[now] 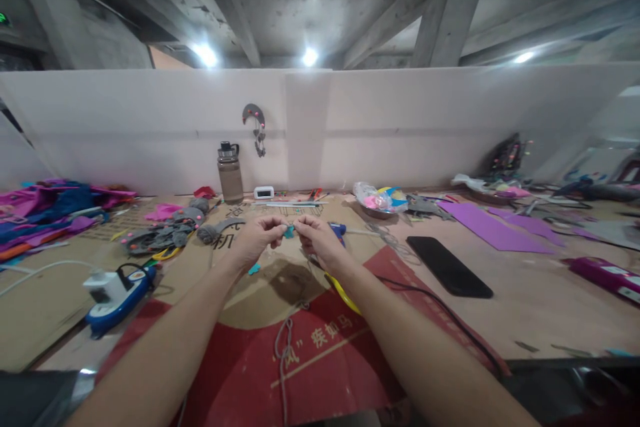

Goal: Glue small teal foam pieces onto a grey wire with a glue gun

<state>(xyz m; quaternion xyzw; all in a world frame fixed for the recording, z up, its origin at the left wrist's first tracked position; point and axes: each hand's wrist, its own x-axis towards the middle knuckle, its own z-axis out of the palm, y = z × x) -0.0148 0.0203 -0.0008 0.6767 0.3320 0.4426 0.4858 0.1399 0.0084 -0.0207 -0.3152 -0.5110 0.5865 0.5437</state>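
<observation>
A small teal piece [289, 232], perhaps felt or foam, is held up over the table between my two hands. The fingers of my left hand [259, 237] pinch its left side. Its right side sits at the fingertips of my right hand [318, 239], also closed in a pinch. Below my left hand a second teal piece [254, 269] lies on the cardboard [240, 307]. Behind my right wrist shows part of a blue tool [339, 232], possibly a glue gun. A yellow handle [345, 295] sticks out beside my right forearm, the rest of its tool hidden.
A blue power strip [123, 300] with a white plug stands left. A black phone [449, 267] and purple sheets [495, 227] lie right. A bottle [230, 173] stands by the white partition [390, 120]. A black cable [445, 303] and grey cord [284, 353] cross the red-printed cardboard.
</observation>
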